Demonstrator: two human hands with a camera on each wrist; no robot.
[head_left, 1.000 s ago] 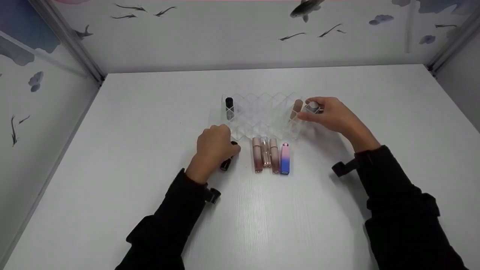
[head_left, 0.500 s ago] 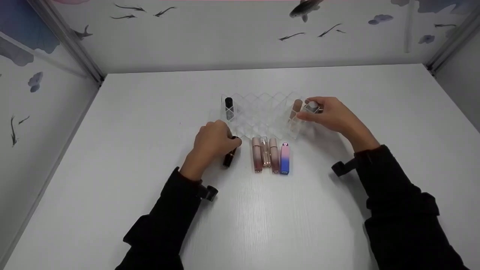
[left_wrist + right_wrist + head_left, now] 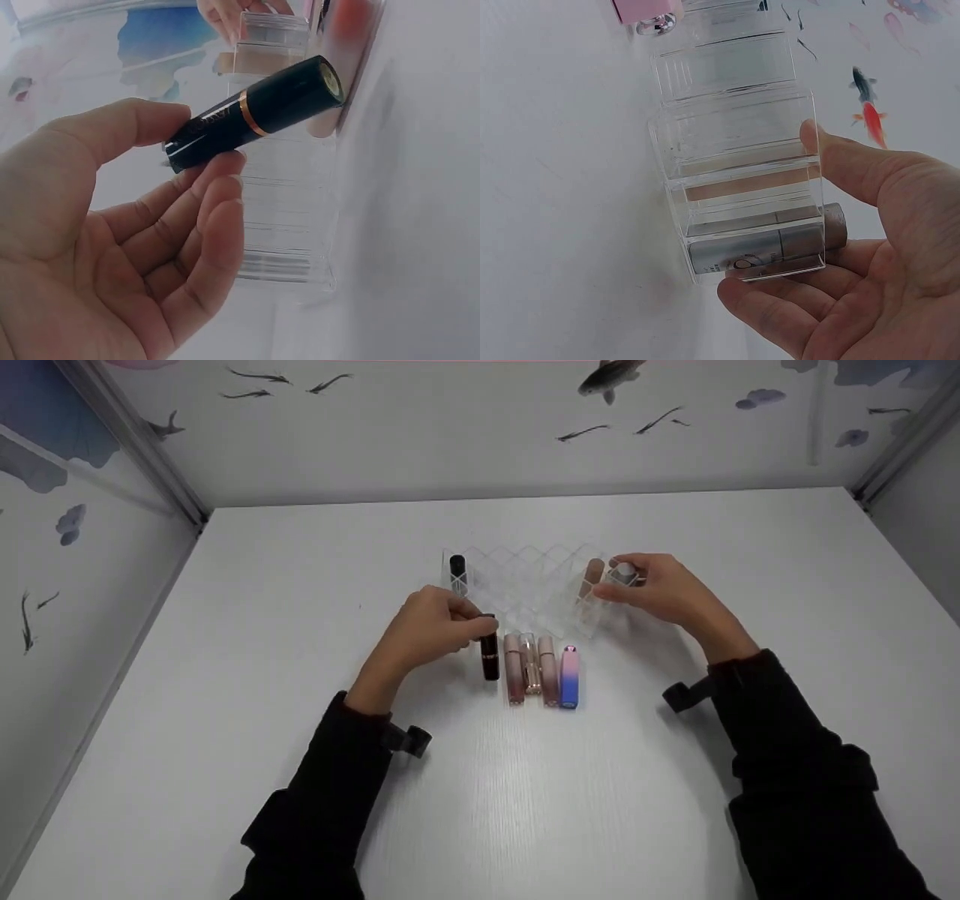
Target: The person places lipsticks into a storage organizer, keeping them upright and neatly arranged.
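Observation:
My left hand [image 3: 431, 626] pinches the top end of a black lipstick [image 3: 490, 658] between thumb and fingers, just in front of a clear plastic lipstick organizer [image 3: 529, 574]. In the left wrist view the lipstick [image 3: 225, 129] is tilted and shows a gold band round its middle. At the organizer's right end, my right hand [image 3: 660, 589] grips the wall with thumb and fingers on opposite sides. A silver lipstick [image 3: 754, 247] sits in the end compartment there. Beside it a tan-capped tube [image 3: 593, 574] stands, and a black-capped tube [image 3: 458, 571] occupies the left end.
In front of the organizer, a pinkish lip gloss [image 3: 514, 669], a clear tube [image 3: 531, 664], another lip gloss [image 3: 549, 673] and a pink-and-blue lipstick [image 3: 570, 678] lie in a row on the white table [image 3: 510, 795]. Printed panels [image 3: 450, 442] border the table's back and sides.
My left hand has raised the black lipstick off the table and carried it right, turning it more upright beside the row. The right hand has stayed on the organizer.

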